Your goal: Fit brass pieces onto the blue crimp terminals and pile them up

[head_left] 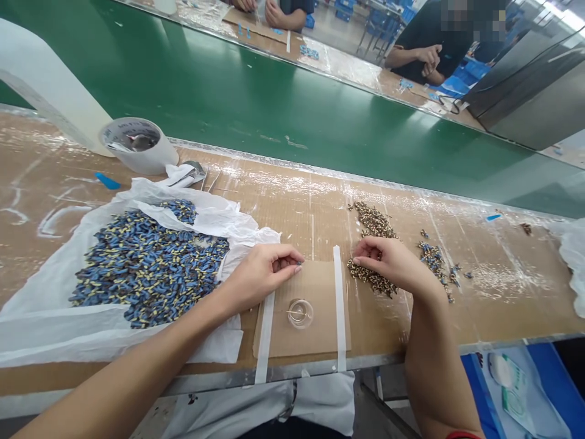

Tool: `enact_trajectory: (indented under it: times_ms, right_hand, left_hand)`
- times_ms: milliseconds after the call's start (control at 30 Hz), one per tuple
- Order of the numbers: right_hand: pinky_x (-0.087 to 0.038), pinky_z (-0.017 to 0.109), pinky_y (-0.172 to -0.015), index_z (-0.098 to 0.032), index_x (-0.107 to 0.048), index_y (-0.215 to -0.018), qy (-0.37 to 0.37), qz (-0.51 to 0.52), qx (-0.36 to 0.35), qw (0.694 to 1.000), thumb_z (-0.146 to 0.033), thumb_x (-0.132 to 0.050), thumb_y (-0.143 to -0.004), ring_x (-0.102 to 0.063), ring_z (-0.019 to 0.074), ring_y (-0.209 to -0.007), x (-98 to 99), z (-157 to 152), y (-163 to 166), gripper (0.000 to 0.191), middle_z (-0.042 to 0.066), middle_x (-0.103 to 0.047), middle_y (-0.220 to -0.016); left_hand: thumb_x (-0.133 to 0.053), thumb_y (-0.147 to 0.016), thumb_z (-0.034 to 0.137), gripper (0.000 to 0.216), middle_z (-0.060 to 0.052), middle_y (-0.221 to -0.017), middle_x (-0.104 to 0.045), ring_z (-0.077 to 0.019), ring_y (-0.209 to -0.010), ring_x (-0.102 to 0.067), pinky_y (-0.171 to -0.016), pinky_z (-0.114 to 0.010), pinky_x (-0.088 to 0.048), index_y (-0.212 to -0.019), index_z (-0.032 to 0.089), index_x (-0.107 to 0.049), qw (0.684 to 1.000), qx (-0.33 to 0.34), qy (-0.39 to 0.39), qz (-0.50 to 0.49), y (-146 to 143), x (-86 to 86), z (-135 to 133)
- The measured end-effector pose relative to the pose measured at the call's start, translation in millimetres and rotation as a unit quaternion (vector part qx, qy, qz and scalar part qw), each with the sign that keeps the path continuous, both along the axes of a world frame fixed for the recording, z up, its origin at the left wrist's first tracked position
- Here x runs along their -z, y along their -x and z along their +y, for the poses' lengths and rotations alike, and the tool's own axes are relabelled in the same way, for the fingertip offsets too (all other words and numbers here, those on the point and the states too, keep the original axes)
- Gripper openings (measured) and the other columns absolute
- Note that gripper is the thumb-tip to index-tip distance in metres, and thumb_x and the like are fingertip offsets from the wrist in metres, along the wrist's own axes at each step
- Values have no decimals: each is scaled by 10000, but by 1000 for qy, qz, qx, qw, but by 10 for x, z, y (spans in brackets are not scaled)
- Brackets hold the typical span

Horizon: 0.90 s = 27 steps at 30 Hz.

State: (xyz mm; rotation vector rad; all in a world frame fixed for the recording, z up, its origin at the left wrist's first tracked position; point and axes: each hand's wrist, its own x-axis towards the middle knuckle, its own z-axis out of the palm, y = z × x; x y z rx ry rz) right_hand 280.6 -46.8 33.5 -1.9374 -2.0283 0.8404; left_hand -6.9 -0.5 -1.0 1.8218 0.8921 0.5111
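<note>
My left hand [269, 268] is closed in a pinch above the left side of a taped cardboard pad [315, 341]. A tiny bluish piece shows at its fingertips, too small to name surely. To its left lies a heap of small blue, yellow and dark parts [150, 262] on a white plastic sheet [55, 317]. My right hand [388, 259] has thumb and index close together over a pile of small brass-and-black parts [375, 280]. Whether a part is between those fingertips is hidden. On the pad stands a small clear round dish [300, 313] with a thin stick in it.
Several blue parts [432, 259] lie in a small pile right of my right hand. A large tape roll [139, 146] stands at the back left, near tweezers-like metal tips. Beyond the bench runs a green belt [256, 91]; co-workers' hands [429, 59] are across it.
</note>
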Motion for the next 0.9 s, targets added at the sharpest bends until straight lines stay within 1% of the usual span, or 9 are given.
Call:
enact_trajectory:
  times_ms: [100, 167, 300, 400, 467, 567, 667, 767, 900]
  right_hand:
    - [-406, 244, -526, -205, -670, -811, -7, 6, -24, 1000, -266, -629, -812, -576, 137, -594, 23, -4, 111, 73, -13, -639, -678]
    - [-410, 252, -549, -208, -677, -805, -14, 2, -34, 999, -237, -604, -820, -584, 142, -604, 52, 6, 174, 80, -13, -646, -681]
    - [-430, 272, -601, -204, -690, -817, -57, -3, -25, 998, -207, -585, -832, -602, 154, -649, 142, 52, 237, 107, 6, -673, -736]
    - [-446, 277, -621, -194, -687, -846, -80, 6, -12, 997, -229, -594, -840, -612, 160, -683, 200, 88, 274, 100, 24, -678, -776]
    - [-436, 271, -604, -191, -667, -808, -85, 1, -4, 996, -252, -604, -844, -598, 154, -652, 232, 109, 308, 95, 17, -667, -743]
    - [-400, 264, -563, -189, -615, -726, -97, -24, 20, 995, -292, -615, -843, -557, 148, -585, 284, 141, 357, 156, 2, -632, -654]
    - [-379, 265, -547, -191, -578, -713, -116, -34, 48, 992, -309, -606, -851, -538, 150, -563, 340, 170, 382, 184, -2, -611, -624]
    - [-398, 273, -574, -190, -588, -762, -132, -23, 49, 990, -274, -586, -867, -555, 161, -609, 376, 192, 382, 134, 9, -622, -675]
    - [-446, 297, -671, -182, -626, -807, -165, -24, 25, 986, -219, -555, -887, -578, 179, -725, 393, 201, 372, 113, 38, -609, -784]
  left_hand:
    - [-566, -842, 191, 140, 12, -695, -600, -109, -634, -510, -582, -222, -380, -899, 167, -691, 1000, 0, -5, -4, 5, 0, 0]
    - [-565, -841, 189, 140, 12, -688, -601, -108, -626, -509, -578, -220, -379, -893, 167, -693, 1000, -2, -11, -7, 6, -5, 3]
    - [-563, -838, 188, 144, 10, -672, -596, -109, -612, -504, -566, -219, -378, -891, 164, -694, 1000, -1, -11, -11, 3, -19, 11]
    - [-567, -834, 175, 138, 17, -658, -590, -103, -597, -493, -561, -215, -372, -883, 165, -695, 1000, -3, -10, -15, 1, -22, 12]
    - [-570, -832, 167, 134, 22, -654, -585, -100, -594, -489, -563, -213, -370, -881, 168, -696, 1000, -5, -11, -18, 2, -18, 9]
    - [-572, -835, 167, 130, 22, -662, -584, -101, -605, -494, -573, -215, -373, -880, 167, -694, 1000, -6, -7, -20, 7, -7, 2]
    - [-576, -838, 173, 130, 18, -672, -590, -104, -620, -503, -582, -219, -378, -889, 163, -694, 1000, -7, 0, -22, 13, 0, -2]
    - [-576, -841, 177, 140, 7, -702, -613, -109, -638, -516, -589, -223, -386, -909, 161, -698, 1000, -10, 3, -20, 17, -3, -2]
    - [-577, -843, 184, 145, -7, -730, -640, -115, -652, -535, -591, -227, -400, -915, 157, -700, 1000, -17, -9, -12, 17, -25, -4]
